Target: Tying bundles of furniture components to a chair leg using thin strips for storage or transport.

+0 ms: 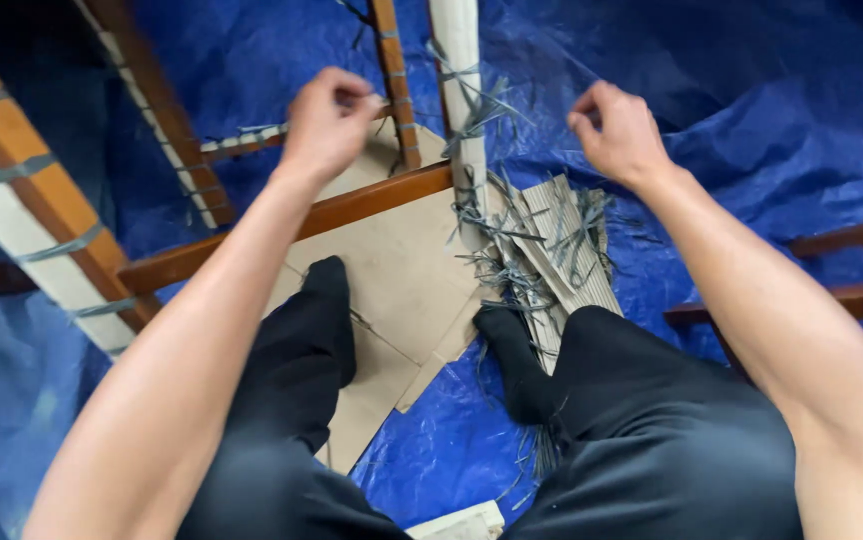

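Crumpled blue plastic tarpaulin (772, 130) covers the floor under an upturned brown wooden chair frame (372, 200).
Flat brown cardboard sheets (402, 270) protect the tarp beneath black-socked feet. At twelve o'clock, the left hand (327, 120) pinches grey-green weaving cord (252, 132) on the frame; the right hand (617, 130), at one o'clock, is clenched, apparently pulling a strand taut, both arms outstretched.

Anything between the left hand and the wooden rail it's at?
Nothing visible. The left hand is closed right at the wooden rail with no gap showing. The right hand is closed, apart, above the loose grey strips.
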